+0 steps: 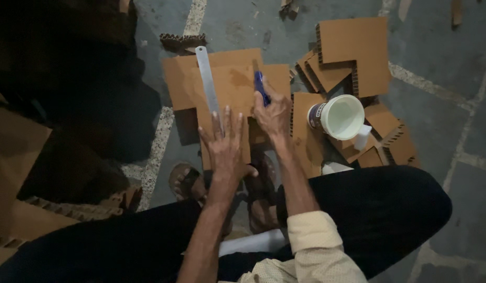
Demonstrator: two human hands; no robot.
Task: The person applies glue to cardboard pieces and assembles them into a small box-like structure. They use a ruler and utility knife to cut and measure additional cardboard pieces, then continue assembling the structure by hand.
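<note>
The person sits on the floor (442, 68), dark trousers and sandalled feet showing below the arms. The left hand (225, 144) lies flat, fingers spread, pressing a metal ruler (208, 84) onto a brown cardboard sheet (230, 89). The ruler runs away from the person, tilted a little to the left, and its near end is hidden under the fingers. The right hand (274, 112) is closed around a blue cutter (262, 88), whose tip touches the sheet just right of the ruler. The two hands are near each other, with the ruler's edge between them.

The sheet lies on the floor in front of the feet, on top of other flat cardboard pieces that stick out at its left and lower edges. To the right, just beside the right hand, stands a white tub (340, 116), tipped so that its open mouth faces the camera; its inside looks pale, and whether it holds anything cannot be told. Around and behind the tub lie L-shaped cardboard offcuts (358, 52) with corrugated edges, stacked loosely. More cardboard (23, 173) sits in shadow at the left edge. A pale sleeve (316, 236) covers the right forearm.
</note>
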